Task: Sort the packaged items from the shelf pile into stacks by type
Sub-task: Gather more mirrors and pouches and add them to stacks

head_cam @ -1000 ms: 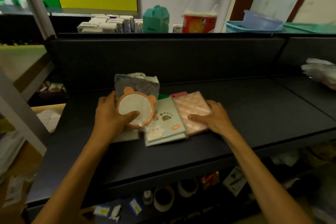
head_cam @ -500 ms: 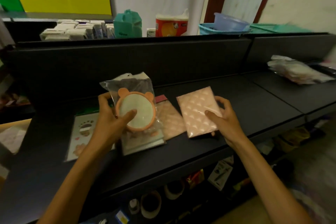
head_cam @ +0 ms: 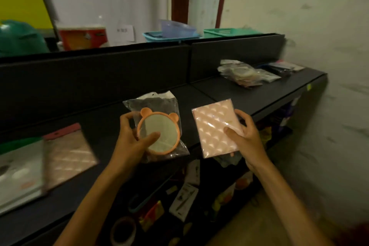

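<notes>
My left hand [head_cam: 130,140] grips an orange bear-eared round mirror [head_cam: 159,133] in a clear bag, held above the dark shelf's [head_cam: 249,98] front edge. My right hand [head_cam: 244,136] holds a pink quilted packaged item [head_cam: 213,126], lifted just past the shelf's front edge. At the left, blurred, another pink quilted packet [head_cam: 67,154] lies on the shelf, overlapping a pale flat packet [head_cam: 18,177]. On the far right of the shelf sits a pile of bagged items [head_cam: 241,75], with dark packets [head_cam: 283,67] beyond it.
A dark back panel [head_cam: 99,78] runs behind the shelf. Above it stand a teal bag [head_cam: 18,38], a red-and-white pack [head_cam: 83,36], a blue basket [head_cam: 169,35] and a green tray [head_cam: 225,32]. Clutter fills the lower shelf [head_cam: 179,195]. A wall [head_cam: 329,46] closes the right side.
The view has swung to the right. Both hands have lifted their items off the shelf and carried them rightward; the left pile now sits far left and the right pile is nearer.
</notes>
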Action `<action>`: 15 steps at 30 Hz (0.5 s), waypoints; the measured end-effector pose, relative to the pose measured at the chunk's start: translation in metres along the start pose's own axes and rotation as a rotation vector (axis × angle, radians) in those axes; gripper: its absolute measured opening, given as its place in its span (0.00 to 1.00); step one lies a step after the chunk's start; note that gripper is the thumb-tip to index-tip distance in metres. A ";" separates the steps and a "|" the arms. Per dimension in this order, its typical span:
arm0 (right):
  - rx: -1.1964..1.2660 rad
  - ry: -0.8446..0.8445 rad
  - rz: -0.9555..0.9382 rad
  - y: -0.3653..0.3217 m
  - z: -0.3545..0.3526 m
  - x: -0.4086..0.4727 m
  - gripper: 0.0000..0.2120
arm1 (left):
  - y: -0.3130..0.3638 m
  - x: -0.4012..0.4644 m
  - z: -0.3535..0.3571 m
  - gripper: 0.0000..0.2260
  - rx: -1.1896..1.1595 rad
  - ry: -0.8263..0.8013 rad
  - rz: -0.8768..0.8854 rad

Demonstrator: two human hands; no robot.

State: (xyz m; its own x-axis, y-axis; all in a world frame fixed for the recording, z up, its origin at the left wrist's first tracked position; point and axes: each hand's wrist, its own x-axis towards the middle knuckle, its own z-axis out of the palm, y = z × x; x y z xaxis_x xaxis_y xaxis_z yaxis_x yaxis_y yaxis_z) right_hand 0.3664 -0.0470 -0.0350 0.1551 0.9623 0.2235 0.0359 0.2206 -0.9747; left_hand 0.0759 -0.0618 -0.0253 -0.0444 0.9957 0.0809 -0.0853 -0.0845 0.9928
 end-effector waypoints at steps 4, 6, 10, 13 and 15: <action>-0.006 0.041 0.012 0.009 -0.082 0.022 0.25 | -0.005 0.017 0.084 0.35 0.091 -0.051 0.024; -0.013 0.062 0.014 0.012 -0.119 0.033 0.25 | -0.008 0.026 0.122 0.35 0.117 -0.053 0.049; -0.002 0.117 0.016 0.018 -0.180 0.057 0.24 | -0.011 0.050 0.187 0.34 0.108 -0.102 0.053; 0.012 0.152 0.008 0.028 -0.219 0.078 0.24 | -0.019 0.076 0.230 0.35 0.126 -0.135 0.071; -0.003 0.168 0.011 0.035 -0.242 0.093 0.24 | -0.028 0.097 0.259 0.33 0.125 -0.155 0.074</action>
State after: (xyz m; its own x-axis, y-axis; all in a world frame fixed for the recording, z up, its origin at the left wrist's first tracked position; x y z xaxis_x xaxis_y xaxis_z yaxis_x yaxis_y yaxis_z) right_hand 0.6213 0.0120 -0.0486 0.3180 0.9245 0.2102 0.0367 0.2095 -0.9771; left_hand 0.3320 0.0473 -0.0222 0.1088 0.9815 0.1575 0.0376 -0.1623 0.9860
